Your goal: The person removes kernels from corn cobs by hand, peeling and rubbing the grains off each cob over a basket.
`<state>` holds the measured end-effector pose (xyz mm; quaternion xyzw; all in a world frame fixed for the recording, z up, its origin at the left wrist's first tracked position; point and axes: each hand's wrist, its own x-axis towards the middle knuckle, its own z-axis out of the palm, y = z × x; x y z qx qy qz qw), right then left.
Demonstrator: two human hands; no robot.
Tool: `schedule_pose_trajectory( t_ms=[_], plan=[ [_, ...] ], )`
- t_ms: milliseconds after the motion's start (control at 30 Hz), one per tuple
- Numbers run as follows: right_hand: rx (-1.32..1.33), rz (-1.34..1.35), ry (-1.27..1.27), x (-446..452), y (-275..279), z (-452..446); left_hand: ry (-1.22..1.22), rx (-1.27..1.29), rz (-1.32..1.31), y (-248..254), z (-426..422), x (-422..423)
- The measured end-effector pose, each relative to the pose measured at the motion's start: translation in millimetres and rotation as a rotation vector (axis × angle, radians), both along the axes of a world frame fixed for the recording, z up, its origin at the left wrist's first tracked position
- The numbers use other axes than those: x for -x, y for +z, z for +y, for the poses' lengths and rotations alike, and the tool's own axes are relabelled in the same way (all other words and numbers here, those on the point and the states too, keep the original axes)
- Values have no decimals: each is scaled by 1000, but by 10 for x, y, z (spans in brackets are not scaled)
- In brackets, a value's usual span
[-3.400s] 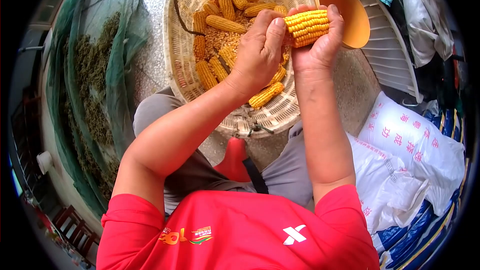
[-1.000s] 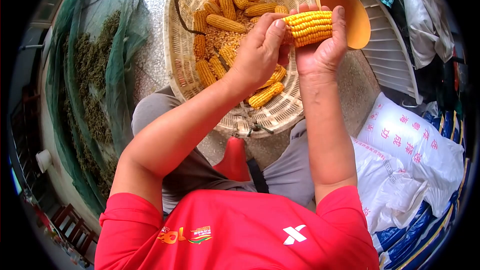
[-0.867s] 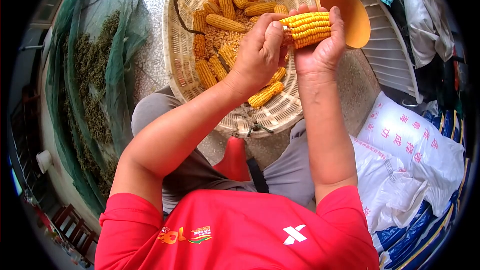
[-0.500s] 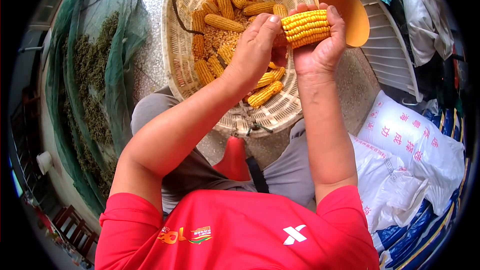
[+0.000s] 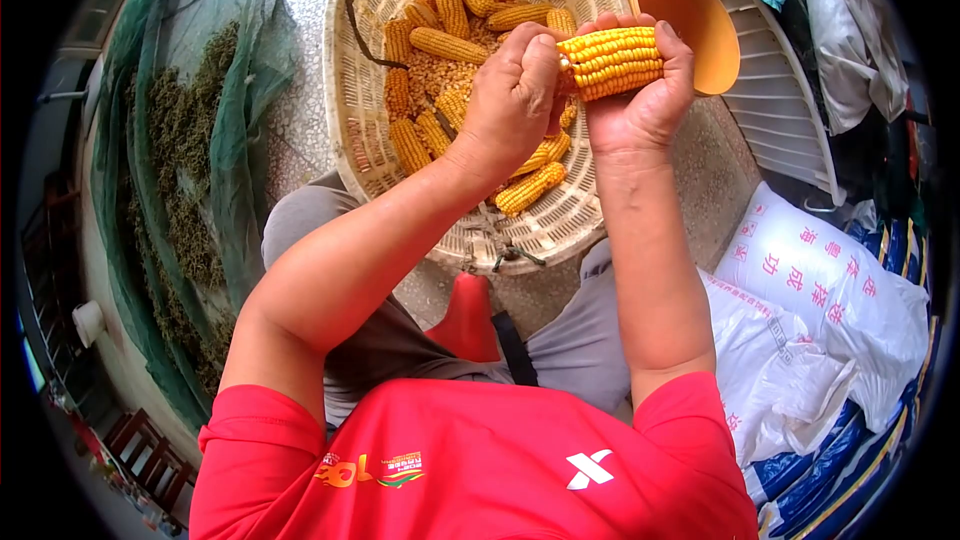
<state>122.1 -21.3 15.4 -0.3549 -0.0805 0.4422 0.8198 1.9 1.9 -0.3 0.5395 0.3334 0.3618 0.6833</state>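
A yellow corn cob (image 5: 616, 61) lies across my right hand (image 5: 640, 118), whose fingers and thumb wrap round its right part. My left hand (image 5: 515, 90) is closed at the cob's left end, where some kernels are gone and the reddish core shows; its fingertips are partly hidden. Both hands are over the right side of a woven basket (image 5: 345, 110). Inside the basket, several corn cobs (image 5: 447, 45) lie round a heap of loose kernels (image 5: 432, 80).
An orange bowl (image 5: 715, 35) is tilted just right of my right hand. Green netting (image 5: 132, 200) with dried plants lies on the left. White printed sacks (image 5: 800, 280) rest on the right, below a white slatted rack (image 5: 775, 90). A red object (image 5: 468, 315) is between my legs.
The left hand has shifted slightly at the cob's left end, its thumb curling back in. The cob has turned and tilted a little in the right hand, which keeps its hold.
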Motion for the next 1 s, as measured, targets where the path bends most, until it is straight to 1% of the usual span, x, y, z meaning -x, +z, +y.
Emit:
schedule_pose_trajectory(
  t_ms=[100, 167, 267, 400, 467, 600, 700, 800, 900, 1000],
  plan=[
    [3, -13, -9, 6, -4, -6, 12, 42, -24, -8, -13, 1],
    [-10, -9, -10, 5, -6, 0, 18, 123, -71, -32, -19, 3],
    [2, -37, -16, 8, 26, -5, -3, 164, -118, 31, -42, 21],
    [-30, -33, 20, -28, 16, -34, -2, 178, -133, 50, -66, 8],
    [-18, -21, 1, -20, 39, -40, -48, 215, -110, 53, -52, 1],
    [-35, -32, -15, -6, 63, -58, -29, 221, -163, -17, -64, -18],
    [-60, -69, 26, -27, 62, -71, -35, 220, -180, 3, -74, -10],
    [-61, -53, 8, -22, 71, -70, -68, 269, -185, 24, -62, -2],
    [-49, -61, 15, -25, 78, -79, -82, 225, -181, 14, -76, -19],
    [-48, -67, 0, -30, 68, -74, -69, 206, -251, -42, -91, -30]
  ],
)
